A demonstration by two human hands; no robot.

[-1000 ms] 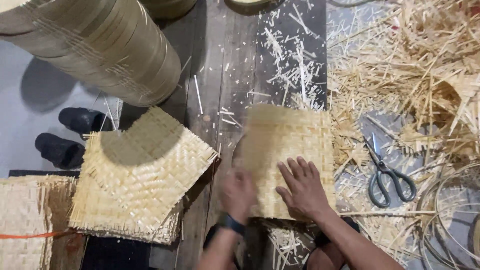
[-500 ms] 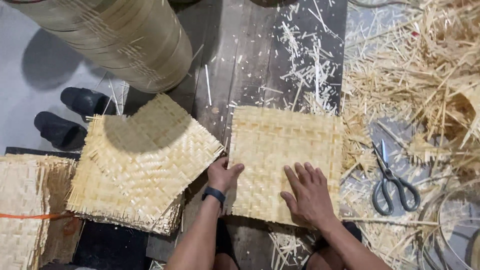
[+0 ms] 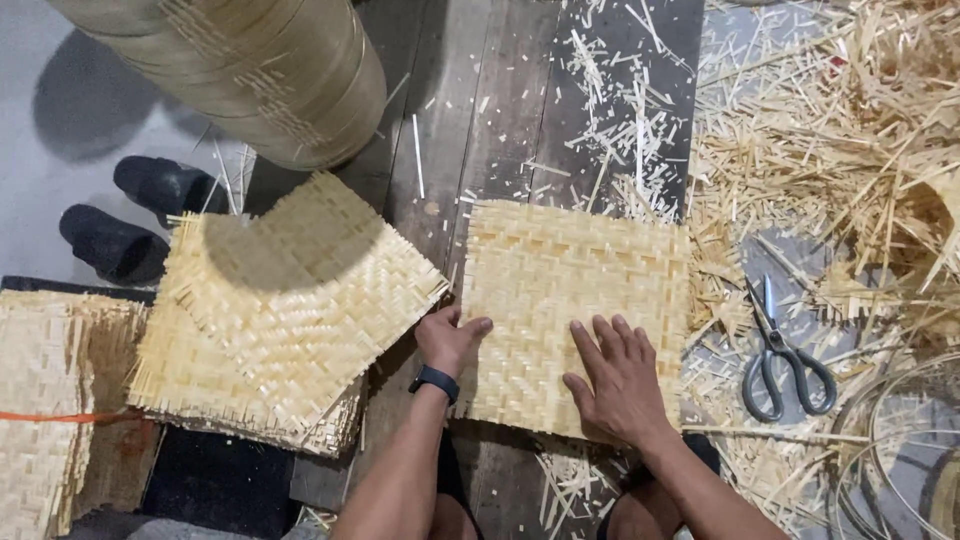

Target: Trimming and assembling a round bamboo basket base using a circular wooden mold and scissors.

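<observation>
A square woven bamboo mat (image 3: 570, 280) lies flat on the dark wooden floor in front of me. My right hand (image 3: 615, 378) rests palm down on its near right part, fingers spread. My left hand (image 3: 448, 338), with a black band on the wrist, pinches the mat's near left edge between thumb and fingers. A pile of similar woven mats (image 3: 285, 310) sits just left of my left hand, its top mat turned at an angle.
Scissors with dark handles (image 3: 783, 358) lie to the right among bamboo offcuts (image 3: 830, 150). Stacked round bamboo hoops (image 3: 260, 70) stand at the top left, a pair of black shoes (image 3: 140, 215) beside them. More mats (image 3: 50, 400) lie far left; thin rings (image 3: 890, 450) at lower right.
The view has drifted so everything sits lower in frame. My left hand moved from on top of the mat to its near left edge and gripped it. My right hand stays flat.
</observation>
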